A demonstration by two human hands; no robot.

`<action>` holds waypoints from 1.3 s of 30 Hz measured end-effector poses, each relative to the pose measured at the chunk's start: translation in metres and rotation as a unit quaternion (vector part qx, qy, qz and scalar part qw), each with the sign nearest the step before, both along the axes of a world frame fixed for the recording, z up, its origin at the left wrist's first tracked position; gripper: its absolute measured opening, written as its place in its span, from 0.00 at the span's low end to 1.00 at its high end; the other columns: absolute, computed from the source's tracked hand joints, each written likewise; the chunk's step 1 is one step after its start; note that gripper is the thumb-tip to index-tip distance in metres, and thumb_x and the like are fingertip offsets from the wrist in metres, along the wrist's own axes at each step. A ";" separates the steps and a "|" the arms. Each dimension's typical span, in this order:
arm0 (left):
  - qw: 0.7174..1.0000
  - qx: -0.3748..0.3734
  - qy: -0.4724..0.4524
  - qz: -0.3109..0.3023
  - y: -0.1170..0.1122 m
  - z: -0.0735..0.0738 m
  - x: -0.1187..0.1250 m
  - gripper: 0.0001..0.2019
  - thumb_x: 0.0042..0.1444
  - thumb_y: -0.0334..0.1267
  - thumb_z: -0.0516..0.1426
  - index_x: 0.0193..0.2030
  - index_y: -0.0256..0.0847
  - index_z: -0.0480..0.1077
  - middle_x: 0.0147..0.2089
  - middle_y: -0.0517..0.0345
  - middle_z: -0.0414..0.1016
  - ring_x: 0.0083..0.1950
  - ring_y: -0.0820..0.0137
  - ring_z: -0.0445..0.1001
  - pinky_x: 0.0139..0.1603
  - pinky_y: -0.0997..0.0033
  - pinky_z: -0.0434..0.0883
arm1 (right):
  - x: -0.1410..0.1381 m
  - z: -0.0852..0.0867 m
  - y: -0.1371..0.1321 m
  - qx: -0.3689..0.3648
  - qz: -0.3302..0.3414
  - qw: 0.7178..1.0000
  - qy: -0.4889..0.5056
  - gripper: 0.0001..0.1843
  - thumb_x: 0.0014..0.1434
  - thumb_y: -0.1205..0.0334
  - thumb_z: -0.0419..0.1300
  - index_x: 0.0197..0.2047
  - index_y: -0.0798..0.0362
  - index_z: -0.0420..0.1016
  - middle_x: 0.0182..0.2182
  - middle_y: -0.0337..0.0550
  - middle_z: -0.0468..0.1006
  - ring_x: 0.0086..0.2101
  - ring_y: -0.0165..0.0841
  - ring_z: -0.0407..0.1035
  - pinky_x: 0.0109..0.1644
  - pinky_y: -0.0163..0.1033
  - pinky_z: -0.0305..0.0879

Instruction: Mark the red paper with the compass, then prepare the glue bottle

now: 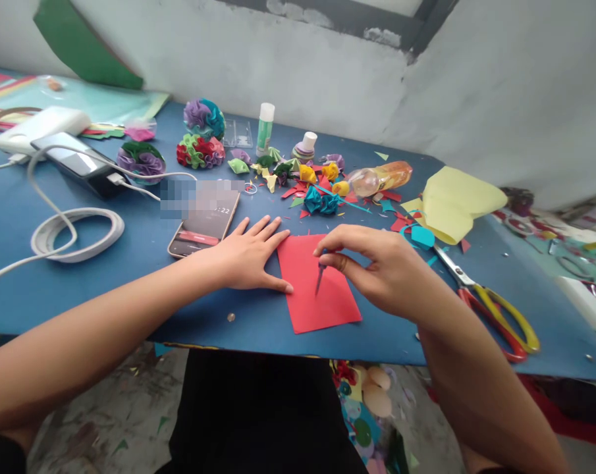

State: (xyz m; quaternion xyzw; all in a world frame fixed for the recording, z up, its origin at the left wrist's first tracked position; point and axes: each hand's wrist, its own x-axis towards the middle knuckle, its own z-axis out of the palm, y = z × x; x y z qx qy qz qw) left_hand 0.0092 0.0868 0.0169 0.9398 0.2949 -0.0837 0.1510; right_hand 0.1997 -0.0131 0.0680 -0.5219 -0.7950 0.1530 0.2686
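Note:
A red sheet of paper [322,313] lies near the table's front edge. My left hand [251,257] rests flat with its fingers spread, the thumb and fingertips at the sheet's left edge. Above the paper, my right hand [377,266] pinches a slim, dark, pointed tool [320,278] between thumb and fingers. The tool stands nearly upright, its tip pointing down at the middle of the sheet; whether it touches cannot be made out. Its upper end is hidden in the fingers. A smartphone [211,214] lies just beyond my left hand.
Scissors [500,316] with red and yellow handles lie to the right, near yellow paper [460,197]. Behind are a glue stick [265,130], a bottle of orange liquid [394,176], paper flowers [201,151] and scraps. A white cable [78,234] coils at left beside a power bank [45,128].

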 end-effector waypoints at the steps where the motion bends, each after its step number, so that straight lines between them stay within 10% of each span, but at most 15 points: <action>1: 1.000 -0.001 -0.001 0.000 0.000 0.000 0.000 0.54 0.46 0.74 0.46 0.71 0.36 0.41 0.74 0.44 0.32 0.74 0.53 0.32 0.69 0.44 0.37 | -0.002 0.000 -0.002 0.000 0.016 1.000 -0.003 0.05 0.62 0.68 0.55 0.36 0.52 0.72 0.31 0.41 0.77 0.32 0.33 0.70 0.38 0.37 0.66; 11: 1.000 -0.004 -0.006 0.000 0.000 -0.003 -0.001 0.55 0.45 0.74 0.47 0.71 0.36 0.40 0.73 0.44 0.30 0.74 0.52 0.32 0.70 0.45 0.36 | 0.020 -0.014 -0.028 -0.039 0.206 0.974 0.082 0.15 0.63 0.75 0.49 0.42 0.48 0.71 0.37 0.38 0.78 0.42 0.31 0.72 0.63 0.47 0.50; 39: 1.000 0.011 0.011 -0.003 0.000 -0.002 0.000 0.55 0.45 0.74 0.47 0.71 0.37 0.40 0.74 0.44 0.32 0.74 0.53 0.32 0.69 0.43 0.37 | 0.020 -0.029 -0.023 -0.082 0.203 0.954 0.207 0.12 0.68 0.62 0.49 0.37 0.49 0.72 0.31 0.39 0.78 0.37 0.32 0.72 0.64 0.54 0.51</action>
